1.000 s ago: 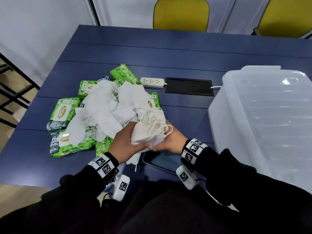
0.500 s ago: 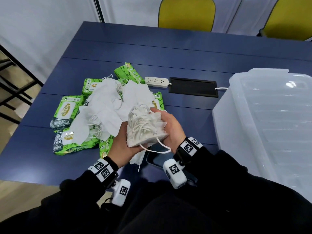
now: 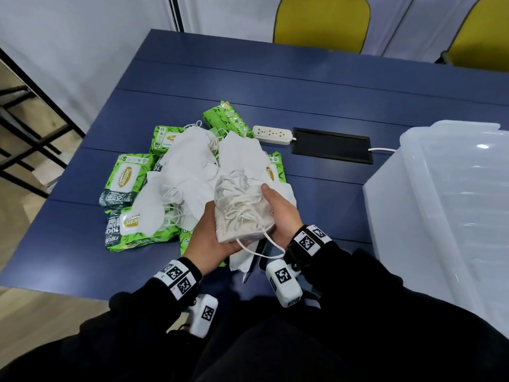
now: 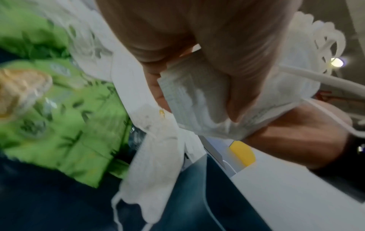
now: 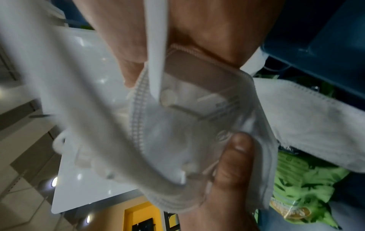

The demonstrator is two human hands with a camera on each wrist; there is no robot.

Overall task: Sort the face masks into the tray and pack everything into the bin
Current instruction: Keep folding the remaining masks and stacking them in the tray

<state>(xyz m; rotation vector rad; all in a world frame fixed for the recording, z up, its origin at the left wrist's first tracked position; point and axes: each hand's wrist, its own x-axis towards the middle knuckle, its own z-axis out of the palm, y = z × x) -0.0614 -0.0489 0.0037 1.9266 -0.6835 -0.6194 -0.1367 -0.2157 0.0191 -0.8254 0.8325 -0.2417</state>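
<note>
A stack of white face masks (image 3: 239,210) with tangled ear loops is held upright between both hands above the table's front edge. My left hand (image 3: 209,238) grips its lower left side, fingers underneath. My right hand (image 3: 281,210) grips its right side, thumb on top. The left wrist view shows fingers curled round the stack's (image 4: 197,100) folded edge. In the right wrist view the thumb (image 5: 235,157) presses the stack (image 5: 177,140). More loose white masks (image 3: 190,175) lie heaped on green wipe packs (image 3: 126,177). The clear plastic bin (image 3: 440,205) stands at the right.
A white power strip (image 3: 272,135) and a black cable hatch (image 3: 332,146) lie behind the pile. A dark phone or tablet (image 3: 261,260) lies under my right wrist. Two yellow chairs (image 3: 322,20) stand beyond the blue table (image 3: 275,78).
Both hands have lifted the mask stack off the pile and turned it upright, loops facing up. My right hand shifted from beneath the stack to its right side.
</note>
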